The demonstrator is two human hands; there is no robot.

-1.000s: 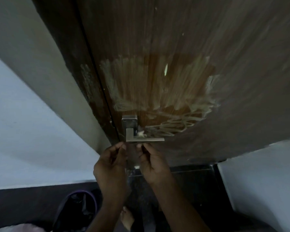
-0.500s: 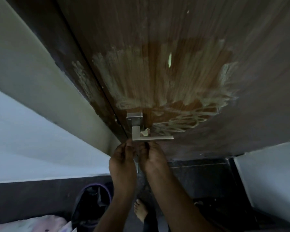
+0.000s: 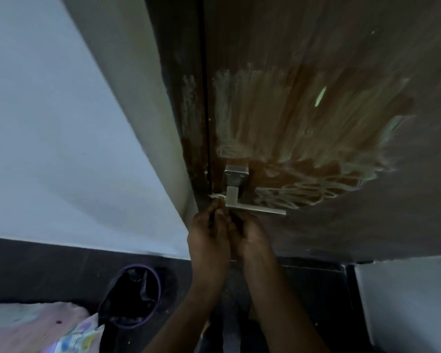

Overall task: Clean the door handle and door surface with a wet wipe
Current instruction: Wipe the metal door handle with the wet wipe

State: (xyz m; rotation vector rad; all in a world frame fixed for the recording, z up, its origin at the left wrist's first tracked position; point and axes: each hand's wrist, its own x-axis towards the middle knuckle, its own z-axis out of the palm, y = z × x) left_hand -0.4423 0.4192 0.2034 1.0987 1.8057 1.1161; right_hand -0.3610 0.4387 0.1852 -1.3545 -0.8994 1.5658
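Head view: both hands (image 3: 229, 235) pinch a wet wipe (image 3: 217, 196) just beside the door handle (image 3: 242, 200).

The light is dim. A pale wall (image 3: 49, 128) fills the left, with a dark skirting band (image 3: 49, 271) along its foot. Below stands a purple-rimmed bin (image 3: 138, 294) lined with a black bag, beside a pink patterned cloth (image 3: 36, 329). Another pale wall (image 3: 413, 301) rises at lower right over dark floor (image 3: 316, 289).
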